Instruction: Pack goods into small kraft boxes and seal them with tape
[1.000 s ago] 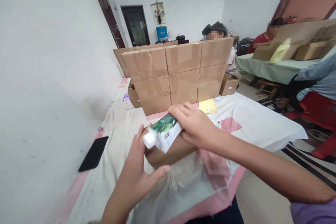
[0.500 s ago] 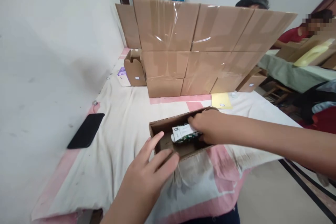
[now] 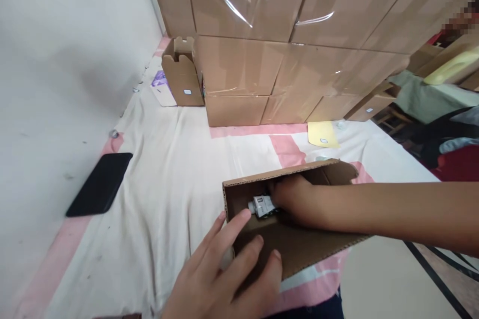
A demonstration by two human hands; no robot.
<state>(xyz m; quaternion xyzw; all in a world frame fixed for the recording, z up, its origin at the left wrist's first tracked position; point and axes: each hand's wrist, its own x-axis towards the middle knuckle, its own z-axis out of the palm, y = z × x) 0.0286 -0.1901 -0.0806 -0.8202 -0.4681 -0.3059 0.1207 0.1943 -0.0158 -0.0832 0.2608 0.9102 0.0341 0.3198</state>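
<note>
An open cardboard box [image 3: 295, 249] sits on the cloth in front of me, tilted with its opening turned toward me. My right hand [image 3: 294, 197] reaches inside, fingers closed around a small white-and-green tube [image 3: 263, 206] with a pale cap pointing left. The box wall and the hand itself hide the tube's other end. At the box's near left corner, my left hand [image 3: 228, 269] has its fingers spread over the rim, the fingertips close to the cap.
A wall of taped cardboard boxes [image 3: 239, 67] stands at the back. Beside it are a smaller carton [image 3: 183, 79] and a purple-and-white pack [image 3: 163, 90]. A black phone-like slab [image 3: 101, 184] lies left on the cloth [image 3: 175, 159], and a yellow paper [image 3: 322, 134] lies behind the box.
The view has tipped down and closer. My right hand has gone deeper into the box with the tube, and the box has tilted toward me. My left hand stays at its left end.
</note>
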